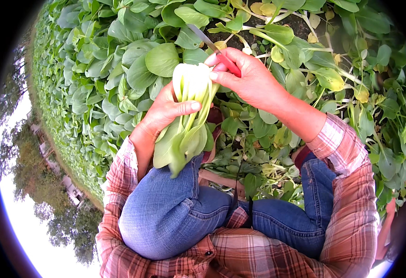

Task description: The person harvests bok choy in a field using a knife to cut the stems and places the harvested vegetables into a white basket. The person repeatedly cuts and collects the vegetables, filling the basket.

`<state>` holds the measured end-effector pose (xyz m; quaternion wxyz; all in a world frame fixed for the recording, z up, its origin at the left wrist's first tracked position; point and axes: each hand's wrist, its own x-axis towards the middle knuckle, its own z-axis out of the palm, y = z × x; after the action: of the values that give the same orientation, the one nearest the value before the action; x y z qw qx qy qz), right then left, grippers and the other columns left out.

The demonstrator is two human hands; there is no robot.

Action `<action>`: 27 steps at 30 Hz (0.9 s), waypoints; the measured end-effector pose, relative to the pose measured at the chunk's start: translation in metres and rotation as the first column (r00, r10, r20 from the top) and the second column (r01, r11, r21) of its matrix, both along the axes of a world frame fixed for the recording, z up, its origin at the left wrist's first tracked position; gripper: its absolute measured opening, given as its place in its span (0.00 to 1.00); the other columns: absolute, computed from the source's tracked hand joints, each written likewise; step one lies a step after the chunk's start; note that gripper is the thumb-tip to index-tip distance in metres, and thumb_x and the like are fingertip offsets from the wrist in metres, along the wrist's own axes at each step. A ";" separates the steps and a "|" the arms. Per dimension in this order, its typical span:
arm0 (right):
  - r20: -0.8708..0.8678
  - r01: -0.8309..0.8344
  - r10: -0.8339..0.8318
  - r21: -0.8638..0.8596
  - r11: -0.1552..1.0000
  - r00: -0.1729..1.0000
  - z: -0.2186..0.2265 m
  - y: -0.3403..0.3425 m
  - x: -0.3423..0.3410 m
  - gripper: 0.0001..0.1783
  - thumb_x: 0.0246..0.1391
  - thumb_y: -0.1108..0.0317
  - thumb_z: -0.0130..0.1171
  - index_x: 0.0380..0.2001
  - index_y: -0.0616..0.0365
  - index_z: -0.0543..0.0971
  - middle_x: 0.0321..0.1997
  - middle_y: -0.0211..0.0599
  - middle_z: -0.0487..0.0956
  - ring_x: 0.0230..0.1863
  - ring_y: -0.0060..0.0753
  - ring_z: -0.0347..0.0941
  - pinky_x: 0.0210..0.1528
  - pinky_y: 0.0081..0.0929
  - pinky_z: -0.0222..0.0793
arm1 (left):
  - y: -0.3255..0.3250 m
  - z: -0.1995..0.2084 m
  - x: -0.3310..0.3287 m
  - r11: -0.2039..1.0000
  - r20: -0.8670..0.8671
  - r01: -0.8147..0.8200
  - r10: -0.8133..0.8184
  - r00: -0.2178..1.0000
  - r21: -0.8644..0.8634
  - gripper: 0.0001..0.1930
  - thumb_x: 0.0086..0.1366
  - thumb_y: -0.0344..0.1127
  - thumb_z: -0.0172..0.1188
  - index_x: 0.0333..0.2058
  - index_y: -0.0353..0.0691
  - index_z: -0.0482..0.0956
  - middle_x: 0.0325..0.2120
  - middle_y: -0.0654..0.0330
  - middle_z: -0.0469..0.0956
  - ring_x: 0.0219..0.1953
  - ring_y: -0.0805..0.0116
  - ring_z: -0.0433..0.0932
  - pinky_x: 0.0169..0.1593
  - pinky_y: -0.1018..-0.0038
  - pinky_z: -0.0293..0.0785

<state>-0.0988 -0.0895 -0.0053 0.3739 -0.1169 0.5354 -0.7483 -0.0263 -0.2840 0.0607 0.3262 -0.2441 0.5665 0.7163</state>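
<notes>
Bok choy, one head, long axis running from pale base outward to leaves near the jeans, stalks gripped by the left hand, base nearest the right hand, closed around a red-handled knife.

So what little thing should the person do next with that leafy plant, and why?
Perhaps peel back one outer stalk: the left grip holds the leafy plant with its pale base up, the right grip is right beside that base, and the knife it holds has its blade apart from the plant.
</notes>
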 end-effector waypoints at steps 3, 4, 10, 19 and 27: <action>-0.004 0.026 -0.026 0.145 0.989 1.000 0.009 0.003 0.003 0.17 0.61 0.64 0.49 0.50 0.61 0.70 0.34 0.31 0.73 0.34 0.20 0.70 0.41 0.23 0.68 | -0.009 0.005 -0.004 0.985 -0.021 0.034 -0.038 0.999 -0.167 0.28 0.52 0.31 0.66 0.52 0.33 0.68 0.43 0.59 0.76 0.41 0.70 0.77 0.49 0.74 0.71; -0.005 0.036 -0.035 0.211 0.977 0.999 0.012 0.006 0.003 0.18 0.63 0.62 0.47 0.52 0.60 0.69 0.33 0.29 0.71 0.34 0.20 0.69 0.40 0.23 0.68 | -0.016 0.011 -0.006 0.990 0.037 0.026 -0.021 0.999 -0.141 0.28 0.50 0.31 0.65 0.51 0.33 0.69 0.41 0.58 0.77 0.39 0.69 0.78 0.47 0.73 0.73; -0.105 -0.515 0.619 0.458 0.725 0.778 -0.020 0.038 0.018 0.17 0.63 0.62 0.43 0.48 0.63 0.68 0.32 0.41 0.74 0.33 0.31 0.73 0.38 0.29 0.69 | -0.051 0.054 -0.014 0.958 -0.007 0.106 -0.112 0.994 -0.266 0.43 0.37 0.36 0.72 0.54 0.30 0.64 0.44 0.49 0.75 0.40 0.62 0.79 0.46 0.71 0.76; -0.092 -0.313 0.441 0.576 0.755 0.893 -0.064 -0.010 0.053 0.15 0.61 0.63 0.44 0.41 0.67 0.69 0.32 0.58 0.77 0.37 0.60 0.74 0.40 0.48 0.68 | -0.019 0.010 0.014 0.119 0.313 0.697 -0.831 0.459 -0.707 0.35 0.39 0.32 0.67 0.51 0.38 0.71 0.61 0.44 0.55 0.46 0.48 0.75 0.50 0.64 0.72; -0.173 -0.310 0.572 0.698 0.645 0.802 -0.099 -0.039 0.064 0.13 0.55 0.68 0.47 0.34 0.65 0.77 0.36 0.56 0.78 0.40 0.56 0.75 0.43 0.43 0.70 | -0.042 -0.018 0.054 -0.015 0.411 0.644 -0.782 0.470 -0.765 0.35 0.38 0.31 0.67 0.52 0.40 0.69 0.59 0.47 0.58 0.39 0.47 0.77 0.43 0.61 0.76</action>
<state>-0.0353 -0.1282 -0.1045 0.4541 -0.2540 0.7717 -0.3658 0.0277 -0.3264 0.0426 0.4331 0.0060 0.8987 0.0693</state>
